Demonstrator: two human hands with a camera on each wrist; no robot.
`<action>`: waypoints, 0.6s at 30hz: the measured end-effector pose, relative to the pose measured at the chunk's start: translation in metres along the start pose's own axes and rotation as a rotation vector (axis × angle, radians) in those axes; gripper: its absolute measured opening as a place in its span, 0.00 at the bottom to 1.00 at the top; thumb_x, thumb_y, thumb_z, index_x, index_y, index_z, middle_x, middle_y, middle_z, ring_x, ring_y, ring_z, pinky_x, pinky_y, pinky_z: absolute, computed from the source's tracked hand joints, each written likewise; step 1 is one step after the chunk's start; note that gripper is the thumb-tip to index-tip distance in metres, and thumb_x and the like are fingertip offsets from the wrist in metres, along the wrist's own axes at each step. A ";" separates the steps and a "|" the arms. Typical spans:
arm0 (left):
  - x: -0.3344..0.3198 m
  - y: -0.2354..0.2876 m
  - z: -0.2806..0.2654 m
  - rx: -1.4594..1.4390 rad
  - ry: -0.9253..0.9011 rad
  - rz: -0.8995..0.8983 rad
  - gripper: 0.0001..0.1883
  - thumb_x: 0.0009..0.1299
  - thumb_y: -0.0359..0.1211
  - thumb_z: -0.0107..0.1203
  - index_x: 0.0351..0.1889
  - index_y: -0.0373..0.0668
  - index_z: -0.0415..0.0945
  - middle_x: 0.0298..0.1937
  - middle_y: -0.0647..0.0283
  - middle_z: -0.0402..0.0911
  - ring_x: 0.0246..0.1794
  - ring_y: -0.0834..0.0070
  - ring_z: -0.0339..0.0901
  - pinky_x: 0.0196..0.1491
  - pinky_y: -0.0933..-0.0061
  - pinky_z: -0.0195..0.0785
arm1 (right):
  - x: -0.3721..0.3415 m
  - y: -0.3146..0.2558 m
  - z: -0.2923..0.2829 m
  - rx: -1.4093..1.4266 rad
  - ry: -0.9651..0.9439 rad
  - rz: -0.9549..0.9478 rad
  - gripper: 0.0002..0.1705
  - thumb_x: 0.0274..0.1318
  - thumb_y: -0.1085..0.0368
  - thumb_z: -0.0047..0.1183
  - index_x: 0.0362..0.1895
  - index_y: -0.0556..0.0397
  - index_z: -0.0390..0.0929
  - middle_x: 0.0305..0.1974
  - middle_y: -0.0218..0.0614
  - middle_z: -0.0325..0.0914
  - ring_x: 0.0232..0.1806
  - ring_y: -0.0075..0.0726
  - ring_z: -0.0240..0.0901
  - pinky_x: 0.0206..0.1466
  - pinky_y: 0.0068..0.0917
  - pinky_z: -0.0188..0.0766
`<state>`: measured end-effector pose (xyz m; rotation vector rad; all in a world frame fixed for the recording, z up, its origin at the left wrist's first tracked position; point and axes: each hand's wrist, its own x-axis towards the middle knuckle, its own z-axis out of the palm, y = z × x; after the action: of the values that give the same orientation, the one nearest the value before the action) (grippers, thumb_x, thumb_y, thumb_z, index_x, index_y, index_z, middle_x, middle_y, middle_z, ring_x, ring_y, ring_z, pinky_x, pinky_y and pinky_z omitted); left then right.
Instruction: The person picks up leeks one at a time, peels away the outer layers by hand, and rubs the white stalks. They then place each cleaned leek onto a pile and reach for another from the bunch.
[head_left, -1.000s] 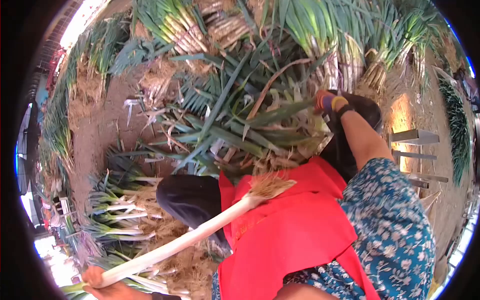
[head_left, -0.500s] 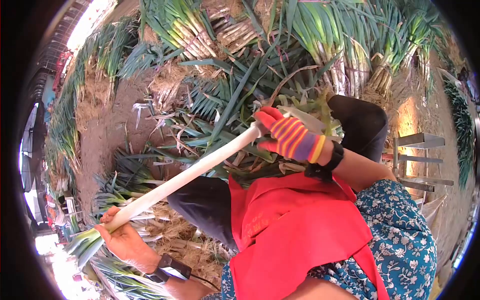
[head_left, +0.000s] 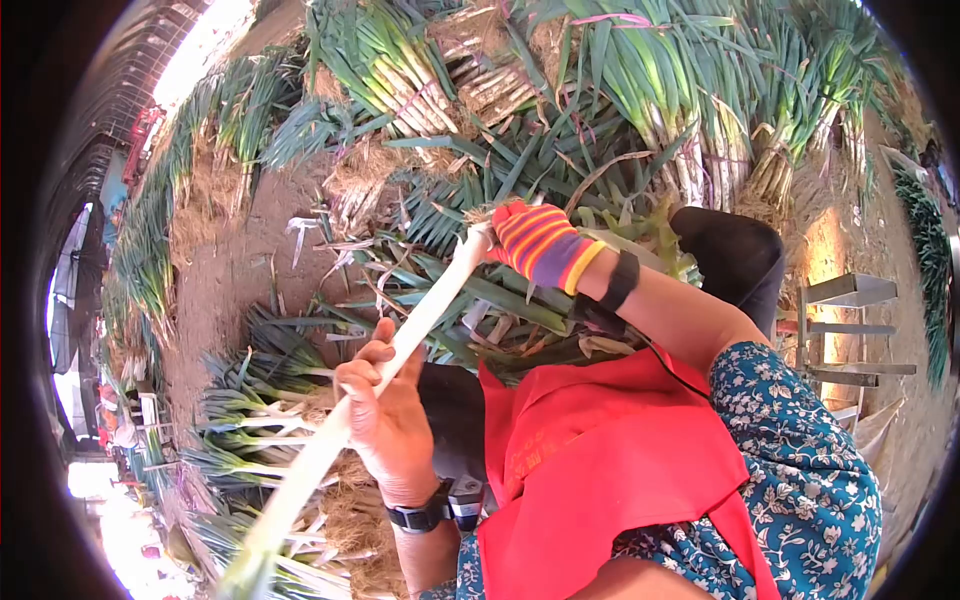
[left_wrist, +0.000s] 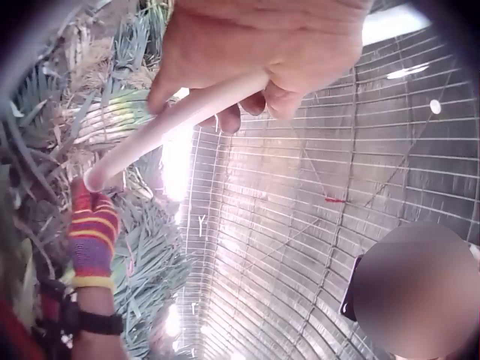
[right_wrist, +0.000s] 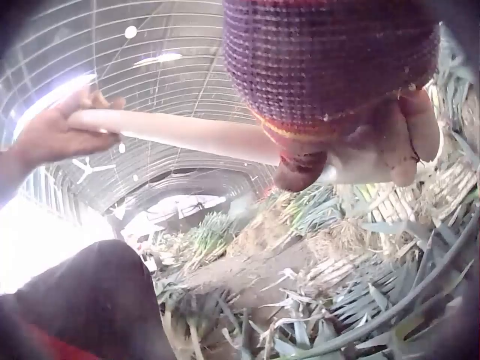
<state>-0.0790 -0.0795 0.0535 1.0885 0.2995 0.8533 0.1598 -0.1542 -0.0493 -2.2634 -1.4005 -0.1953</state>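
A long, thick green onion (head_left: pixel 437 300) slants across the front of the body, its pale shaft bare and its green leaf end low at the left of the head view. My bare left hand (head_left: pixel 388 425) holds it around the middle of the shaft, fingers curled about it. At the upper, root end, my right hand (head_left: pixel 545 245), in a striped knit glove, grips the stalk. A few roots show beside the glove in the head view. In the right wrist view the gloved hand (right_wrist: pixel 330 90) covers the end of the shaft.
Loose leaves and trimmings (head_left: pixel 510 310) are heaped before the knees. Onions with roots (head_left: pixel 270 430) lie in a row at the left. Tied bundles (head_left: pixel 400 85) stand behind. A metal stool (head_left: pixel 850 290) is at the right, and a red apron (head_left: pixel 600 450) covers the lap.
The gloved hand came from beside the right knee to the onion's root end, which rose off the apron. My left hand shifted from near the leaves to the middle of the shaft.
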 end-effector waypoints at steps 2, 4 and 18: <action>-0.002 -0.004 0.000 0.018 -0.003 -0.031 0.15 0.67 0.49 0.52 0.31 0.48 0.69 0.47 0.66 0.73 0.63 0.67 0.62 0.57 0.48 0.63 | 0.015 0.002 -0.002 0.019 0.033 0.009 0.24 0.43 0.49 0.59 0.35 0.53 0.69 0.31 0.42 0.75 0.32 0.49 0.74 0.32 0.41 0.70; -0.004 -0.010 0.000 0.081 -0.035 0.020 0.13 0.67 0.45 0.54 0.32 0.48 0.69 0.52 0.62 0.73 0.64 0.65 0.61 0.59 0.51 0.63 | 0.032 0.000 -0.003 0.079 0.042 0.053 0.23 0.43 0.50 0.60 0.36 0.53 0.69 0.32 0.44 0.76 0.33 0.51 0.74 0.34 0.41 0.70; 0.000 -0.010 -0.030 0.132 -0.022 0.160 0.10 0.64 0.38 0.58 0.34 0.44 0.72 0.49 0.52 0.75 0.62 0.56 0.64 0.56 0.54 0.68 | 0.010 -0.023 0.012 0.224 0.209 -0.090 0.27 0.44 0.64 0.56 0.51 0.56 0.66 0.46 0.51 0.71 0.35 0.55 0.74 0.34 0.41 0.71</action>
<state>-0.0926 -0.0614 0.0308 1.2568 0.2552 0.9737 0.1431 -0.1325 -0.0492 -1.9413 -1.3425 -0.2816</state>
